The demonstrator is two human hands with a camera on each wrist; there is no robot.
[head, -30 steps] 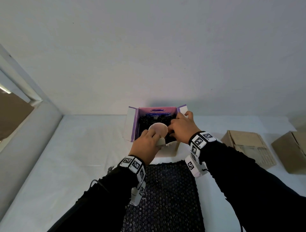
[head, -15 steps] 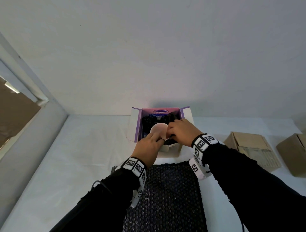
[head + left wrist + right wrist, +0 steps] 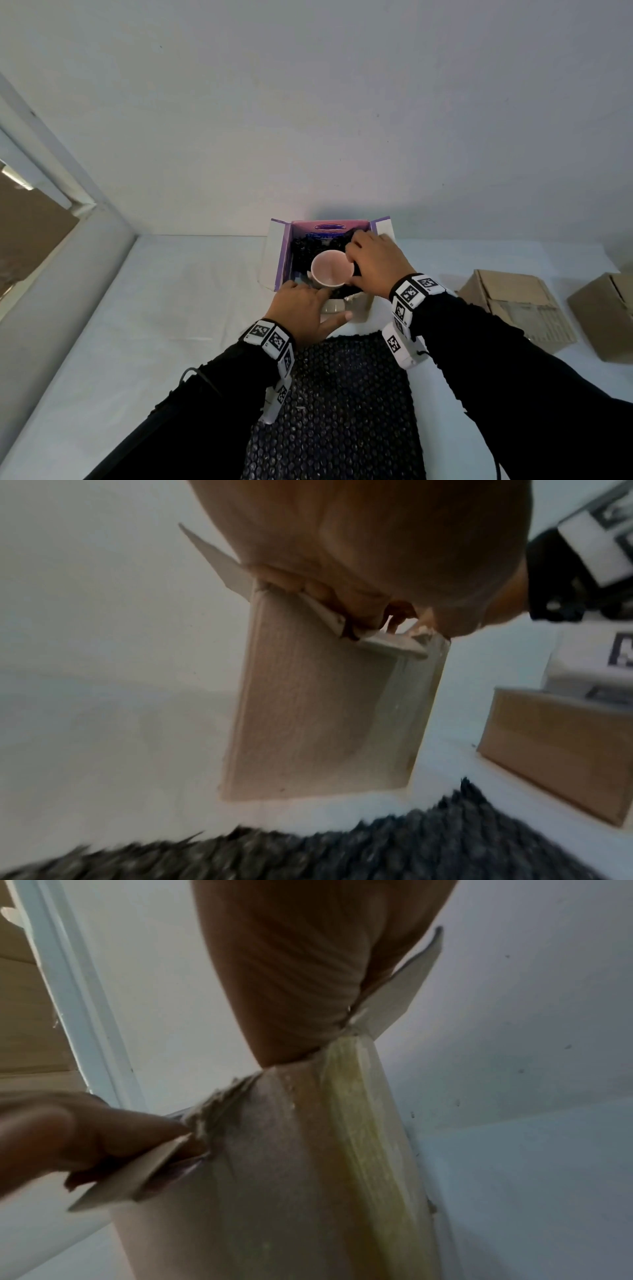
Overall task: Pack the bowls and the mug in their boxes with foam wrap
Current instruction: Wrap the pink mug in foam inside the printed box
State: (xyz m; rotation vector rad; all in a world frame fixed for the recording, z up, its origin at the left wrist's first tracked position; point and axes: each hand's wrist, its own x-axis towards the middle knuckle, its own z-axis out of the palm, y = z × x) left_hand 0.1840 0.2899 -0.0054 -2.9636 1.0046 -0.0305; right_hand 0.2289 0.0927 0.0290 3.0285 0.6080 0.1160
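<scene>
We are standing over a pale grey table point(image 3: 144, 308) set against a plain white wall point(image 3: 342, 102), with both black-sleeved arms reaching forward to a small open cardboard box with a purple inner lining point(image 3: 284, 253) at the far edge. A round white mug with a pinkish inside point(image 3: 331, 271) is sitting upright in the mouth of this box, nestled in dark bubbled foam wrap point(image 3: 303, 248) that is filling the space behind and beside it. Our right hand point(image 3: 375, 265) is lying over the right side of the box, its fingers bending down into the dark wrap just beside the mug's rim; whether they are pinching the wrap or only pressing it we cannot tell. Our left hand point(image 3: 303, 308) is resting at the box's near edge with its fingers stretched out fairly straight, fingertips touching the near flap and the thumb pointing right along the front; in the left wrist view the fingers point(image 3: 308, 588) are hooking over the torn top edge of the box's plain front wall point(image 3: 308, 696). A long sheet of black bubble wrap point(image 3: 342, 411) is lying flat on the table between our forearms. Two closed brown cardboard boxes point(image 3: 513, 308) are sitting well apart to the right
</scene>
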